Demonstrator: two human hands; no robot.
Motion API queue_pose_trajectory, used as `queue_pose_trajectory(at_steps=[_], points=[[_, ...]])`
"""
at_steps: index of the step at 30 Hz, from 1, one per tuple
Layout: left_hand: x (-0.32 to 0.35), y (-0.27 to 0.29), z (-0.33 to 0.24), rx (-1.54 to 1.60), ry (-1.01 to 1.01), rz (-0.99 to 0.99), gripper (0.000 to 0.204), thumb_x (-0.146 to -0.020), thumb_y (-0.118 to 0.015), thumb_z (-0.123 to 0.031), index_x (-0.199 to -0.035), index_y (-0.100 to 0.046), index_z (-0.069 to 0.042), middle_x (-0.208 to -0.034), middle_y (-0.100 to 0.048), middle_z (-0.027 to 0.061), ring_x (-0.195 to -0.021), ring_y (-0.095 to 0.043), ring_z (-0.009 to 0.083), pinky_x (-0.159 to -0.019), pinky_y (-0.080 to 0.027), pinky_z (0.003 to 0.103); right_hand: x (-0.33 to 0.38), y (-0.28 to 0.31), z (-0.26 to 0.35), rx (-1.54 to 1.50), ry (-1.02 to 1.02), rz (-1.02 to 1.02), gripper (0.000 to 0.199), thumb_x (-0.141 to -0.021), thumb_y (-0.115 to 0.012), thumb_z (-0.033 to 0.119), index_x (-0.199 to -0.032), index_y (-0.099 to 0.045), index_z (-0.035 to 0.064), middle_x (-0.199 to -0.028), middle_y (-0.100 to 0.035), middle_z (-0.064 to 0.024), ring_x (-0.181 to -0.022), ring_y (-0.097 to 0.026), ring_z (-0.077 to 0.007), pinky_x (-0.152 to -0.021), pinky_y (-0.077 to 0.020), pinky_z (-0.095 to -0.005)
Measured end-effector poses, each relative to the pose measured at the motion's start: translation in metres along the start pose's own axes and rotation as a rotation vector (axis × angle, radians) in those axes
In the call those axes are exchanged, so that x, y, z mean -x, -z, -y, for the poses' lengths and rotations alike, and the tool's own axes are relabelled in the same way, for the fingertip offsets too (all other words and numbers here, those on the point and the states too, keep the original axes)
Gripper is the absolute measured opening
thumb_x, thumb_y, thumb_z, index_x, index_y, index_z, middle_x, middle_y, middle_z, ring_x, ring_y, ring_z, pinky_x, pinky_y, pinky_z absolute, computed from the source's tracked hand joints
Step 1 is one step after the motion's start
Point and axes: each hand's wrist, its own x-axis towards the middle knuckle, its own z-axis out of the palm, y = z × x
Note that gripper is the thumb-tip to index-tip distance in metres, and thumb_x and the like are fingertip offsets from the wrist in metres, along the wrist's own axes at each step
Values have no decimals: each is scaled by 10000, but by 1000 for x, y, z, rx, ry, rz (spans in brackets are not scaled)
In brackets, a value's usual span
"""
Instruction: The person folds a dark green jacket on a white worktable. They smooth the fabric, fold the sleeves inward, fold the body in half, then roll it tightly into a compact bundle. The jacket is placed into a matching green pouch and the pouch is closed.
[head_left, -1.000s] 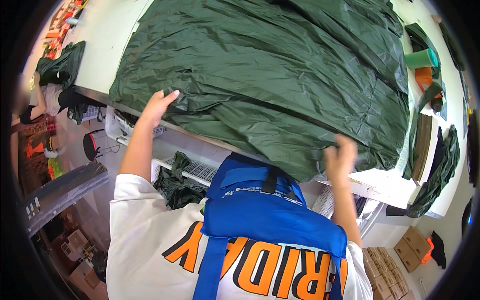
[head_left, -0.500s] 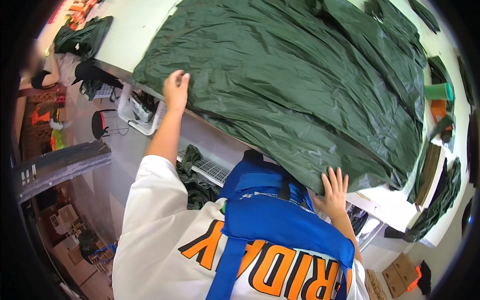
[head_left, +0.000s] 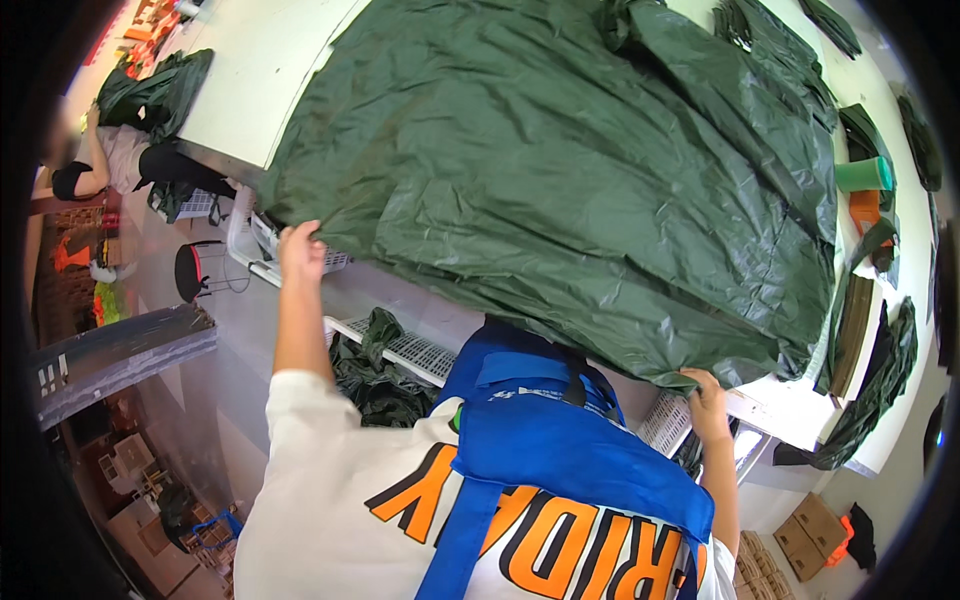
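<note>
A large sheet of dark green, shiny, wrinkled fabric (head_left: pixel 560 180) covers most of the white table (head_left: pixel 262 85) before me and hangs over its near edge. My left hand (head_left: pixel 302 252) is closed on the fabric's near left edge, pulling it a little past the table. Further right, my right hand (head_left: pixel 708 402) pinches the near right edge of the same fabric, fingers curled over it. Between the hands the fabric's edge droops in loose folds.
White plastic baskets (head_left: pixel 420 355) with dark green fabric stand under the table. At the right lie a green roll (head_left: pixel 864 175) and an orange object (head_left: pixel 864 212). A person (head_left: pixel 125 160) works at the far left, near a stool (head_left: pixel 188 272). Cardboard boxes (head_left: pixel 810 535) sit lower right.
Both hands, which lay open on the fabric, are now closed on its near edge. My left hand came toward me and left; the fabric's near left edge was drawn along.
</note>
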Motion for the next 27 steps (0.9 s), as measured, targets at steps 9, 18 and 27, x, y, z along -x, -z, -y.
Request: queue_pose_trajectory(at_steps=[9,18,27], points=[[52,-214,-83,-317,-229,124,446,-885,-597,-156,-1278,-427,-31,-1132,-559,120,-1003,-573,217,-863,-492,389,-118,106,17,474,-205,-425,274,-890,-543,263,-1017,-518,22,-898,-597,-274,-849,-565,-460,-692,-421,-515],[131,-288,75,-1704,-1192,800,526,-908,-450,-480,-1406,-342,-350,-1514,-232,43,-1392,-170,339,-1109,-87,551,-140,77,-38,638,-321,-590,348,-928,-471,367,-1127,-537,89,-1083,-609,-124,-1009,-572,-325,-849,-417,-451],[118,-318,75,-1797,-1248,862,531,-910,-468,-437,-1413,-336,-332,-1524,-202,32,-1392,-176,327,-1110,-101,544,-15,71,-123,651,-417,-582,321,-943,-477,324,-779,-528,53,-707,-593,-174,-713,-565,-388,-722,-450,-447]])
